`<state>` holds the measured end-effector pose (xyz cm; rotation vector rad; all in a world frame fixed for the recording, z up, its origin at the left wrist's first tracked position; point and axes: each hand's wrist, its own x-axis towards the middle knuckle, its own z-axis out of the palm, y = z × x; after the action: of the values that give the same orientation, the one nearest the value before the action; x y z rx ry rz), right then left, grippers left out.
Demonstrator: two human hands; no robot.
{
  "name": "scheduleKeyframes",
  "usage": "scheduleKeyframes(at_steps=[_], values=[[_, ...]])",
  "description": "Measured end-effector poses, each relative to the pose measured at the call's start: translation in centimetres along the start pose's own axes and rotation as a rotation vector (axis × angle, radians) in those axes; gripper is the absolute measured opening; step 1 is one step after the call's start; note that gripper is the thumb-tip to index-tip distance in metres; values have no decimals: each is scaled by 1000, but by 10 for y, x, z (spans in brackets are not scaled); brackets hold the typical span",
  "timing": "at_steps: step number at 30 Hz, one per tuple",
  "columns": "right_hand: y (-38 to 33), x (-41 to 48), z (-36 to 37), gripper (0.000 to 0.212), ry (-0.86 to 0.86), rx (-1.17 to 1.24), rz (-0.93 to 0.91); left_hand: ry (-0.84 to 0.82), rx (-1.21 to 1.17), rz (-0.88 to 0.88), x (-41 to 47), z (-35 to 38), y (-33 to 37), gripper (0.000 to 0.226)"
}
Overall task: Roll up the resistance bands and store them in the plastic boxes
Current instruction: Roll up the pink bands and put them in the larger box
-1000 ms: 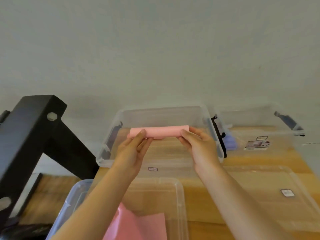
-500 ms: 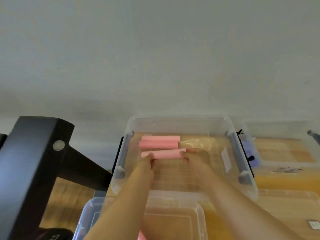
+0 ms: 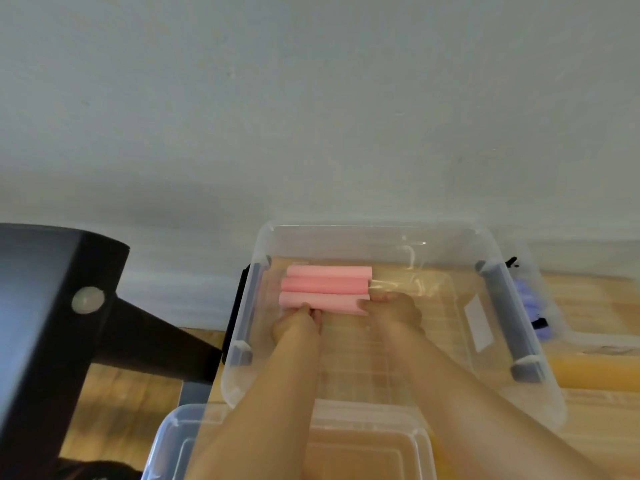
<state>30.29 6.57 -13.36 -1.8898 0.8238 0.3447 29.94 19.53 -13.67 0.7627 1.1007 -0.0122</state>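
A clear plastic box with grey-blue handles stands on the wooden table. Three rolled pink resistance bands lie side by side at its far left. The nearest pink roll is held at both ends inside the box, lying against the middle roll; the third roll lies behind. My left hand grips its left end and my right hand grips its right end. My fingertips are hidden behind the roll.
A second clear box with purple bands inside stands to the right. A clear lid lies nearest me, partly under my arms. A black frame rises at the left. A pale wall runs behind the table.
Both hands have carried the pink roll from above the box rim down into it, setting it beside the two rolls lying there. The camera has moved closer over the box.
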Motion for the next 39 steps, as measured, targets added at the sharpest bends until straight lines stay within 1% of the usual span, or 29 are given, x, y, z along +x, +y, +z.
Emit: scheduleKeyframes(at_steps=[4, 7, 8, 12, 15, 17, 18, 19, 21, 22, 23, 25, 28, 30, 32, 35, 36, 39], values=[[-3, -2, -1, 19, 21, -56, -37, 19, 73, -14, -1, 3, 2, 41], [1, 5, 1, 18, -24, -64, -72, 6, 69, -11, -3, 3, 0, 42], [2, 7, 0, 18, -51, -60, -85, -9, 55, -8, -6, 3, 0, 43], [-4, 1, -16, 33, -198, 32, -107, -90, 109, -47, -28, 6, -2, 43], [-3, -4, -25, 29, -234, 4, -157, -172, 192, -83, -47, 7, 1, 40], [-2, -11, -29, 28, -245, -42, -203, -200, 323, -51, -55, 7, 2, 30], [-1, -14, -31, 28, -255, -67, -224, -202, 435, 1, -58, 6, 1, 23], [0, -17, -34, 27, -262, -84, -250, -198, 567, 91, -61, 4, -1, 16], [3, -25, -39, 25, -262, -95, -312, -222, 831, 351, -67, -2, -4, 9], [4, -31, -44, 25, -254, -95, -343, -249, 952, 499, -71, -6, -6, 11], [6, -38, -49, 26, -241, -100, -374, -276, 1063, 638, -78, -10, -7, 18], [9, -51, -60, 28, -205, -141, -463, -320, 1243, 868, -92, -17, -7, 30], [9, -72, -81, 29, -122, -306, -692, -357, 1472, 1194, -116, -23, -8, 40], [10, -85, -93, 29, -12, -437, -871, -345, 1523, 1426, -133, -27, -12, 42], [15, -98, -102, 33, 116, -525, -1025, -301, 1473, 1604, -148, -33, -20, 40], [30, -108, -109, 36, 271, -545, -1209, -212, 1374, 1846, -160, -41, -36, 42], [37, -110, -112, 36, 307, -547, -1261, -197, 1379, 1900, -161, -43, -40, 44], [57, -113, -122, 32, 433, -538, -1421, -188, 1466, 1980, -161, -54, -48, 47]])
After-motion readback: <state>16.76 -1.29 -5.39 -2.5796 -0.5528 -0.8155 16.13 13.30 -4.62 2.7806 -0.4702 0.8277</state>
